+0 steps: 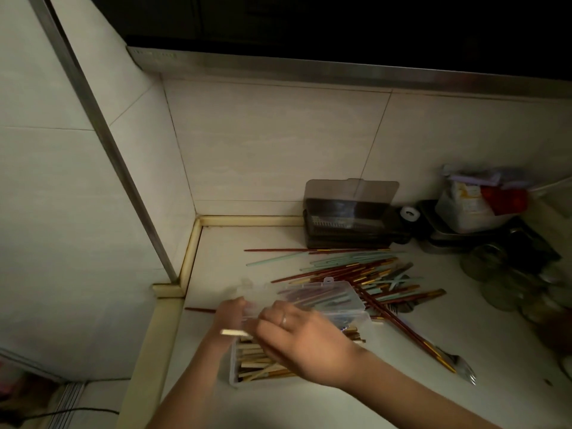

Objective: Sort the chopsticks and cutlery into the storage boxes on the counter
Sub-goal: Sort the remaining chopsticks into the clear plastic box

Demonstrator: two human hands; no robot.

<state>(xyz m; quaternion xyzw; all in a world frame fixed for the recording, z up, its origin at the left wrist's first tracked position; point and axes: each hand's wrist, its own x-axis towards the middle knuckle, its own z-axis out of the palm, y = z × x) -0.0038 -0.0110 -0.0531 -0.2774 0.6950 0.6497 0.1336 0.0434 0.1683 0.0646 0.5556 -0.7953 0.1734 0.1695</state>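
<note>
A clear plastic storage box (232, 371) lies near the counter's front left, its clear lid (328, 294) raised. Several beige chopsticks (253, 359) lie inside. My left hand (230, 315) grips the lid's left edge. My right hand (301, 339) hovers over the box with curled fingers that pinch a pale chopstick (231, 332), whose end sticks out to the left. Behind the box lies a loose pile of red-and-gold and mint chopsticks (349, 269). A fork (464, 371) lies at the right beside long red chopsticks.
A dark storage box (349, 224) with its lid up stands against the back wall. At the right are a metal tray (439, 239) holding bags and several glass jars (495, 274). One red chopstick (199, 310) lies by the counter's left raised edge (161, 329).
</note>
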